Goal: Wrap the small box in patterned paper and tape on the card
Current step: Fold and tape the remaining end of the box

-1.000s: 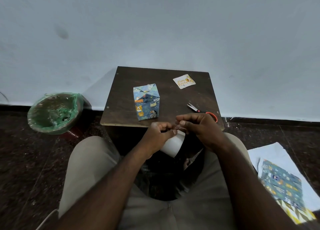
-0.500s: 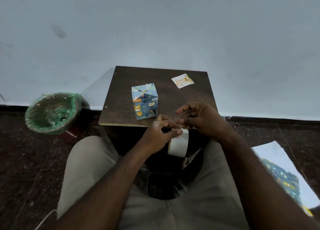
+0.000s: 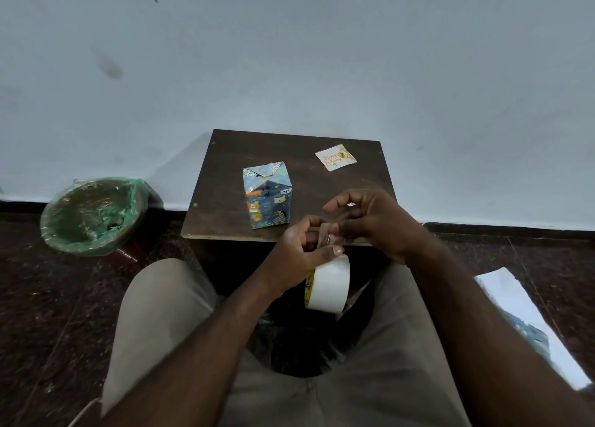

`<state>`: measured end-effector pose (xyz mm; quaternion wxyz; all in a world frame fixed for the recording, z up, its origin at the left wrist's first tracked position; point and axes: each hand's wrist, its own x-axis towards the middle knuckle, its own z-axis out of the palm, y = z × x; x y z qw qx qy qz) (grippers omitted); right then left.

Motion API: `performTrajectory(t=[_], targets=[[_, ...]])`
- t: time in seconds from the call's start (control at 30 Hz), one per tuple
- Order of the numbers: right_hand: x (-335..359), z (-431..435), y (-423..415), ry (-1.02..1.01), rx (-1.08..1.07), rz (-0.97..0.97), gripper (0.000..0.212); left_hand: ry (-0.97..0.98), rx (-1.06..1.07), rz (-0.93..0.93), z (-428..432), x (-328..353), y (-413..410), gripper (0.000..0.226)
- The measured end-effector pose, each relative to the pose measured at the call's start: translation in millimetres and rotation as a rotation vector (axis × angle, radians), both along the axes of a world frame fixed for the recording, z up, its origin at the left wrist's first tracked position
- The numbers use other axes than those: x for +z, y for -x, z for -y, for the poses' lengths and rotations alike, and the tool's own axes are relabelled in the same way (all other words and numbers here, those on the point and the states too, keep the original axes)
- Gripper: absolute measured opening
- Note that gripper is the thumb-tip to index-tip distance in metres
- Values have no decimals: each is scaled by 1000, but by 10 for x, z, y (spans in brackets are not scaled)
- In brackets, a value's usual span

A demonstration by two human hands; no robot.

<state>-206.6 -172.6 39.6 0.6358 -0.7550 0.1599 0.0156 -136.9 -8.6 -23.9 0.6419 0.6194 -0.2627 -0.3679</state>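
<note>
One wrapped box (image 3: pixel 267 198) is stood upright on the table (image 3: pixel 225 169), its long axis vertical and its folded end turned up. The card (image 3: pixel 335 161) is laid flat near the far right corner, well apart from it. Scraps are held in a bin (image 3: pixel 93 214) lined with a green bag. At the near edge, a tape roll (image 3: pixel 328 285) is held in the curled grip of the left hand (image 3: pixel 299 252), and a clear strip (image 3: pixel 326 236) is pinched in the narrow grip of the right hand (image 3: pixel 370 220).

Left hand (image 3: pixel 296 252), right hand (image 3: pixel 376 223) on tape strip (image 3: pixel 325 237)
</note>
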Motion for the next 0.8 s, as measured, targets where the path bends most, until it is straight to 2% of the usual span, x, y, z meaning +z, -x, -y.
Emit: performTrajectory(t=[0.13,0.23,0.47,0.67,0.8], targets=[[-15,6,-15,-55,-101,-37,25,33,2,-18,15,31,4,69],[-19,35,-28,-90,-157,-73,26,51,-9,-28,15,51,8,75],[-30,68,-62,-107,-177,-89,27,58,-54,20,5,76,-5,65],[-82,109,-122,-75,-157,-118,32,59,-42,51,-5,86,-11,41],[-76,104,-138,-80,-139,-106,30,37,-49,66,-16,91,-31,34]])
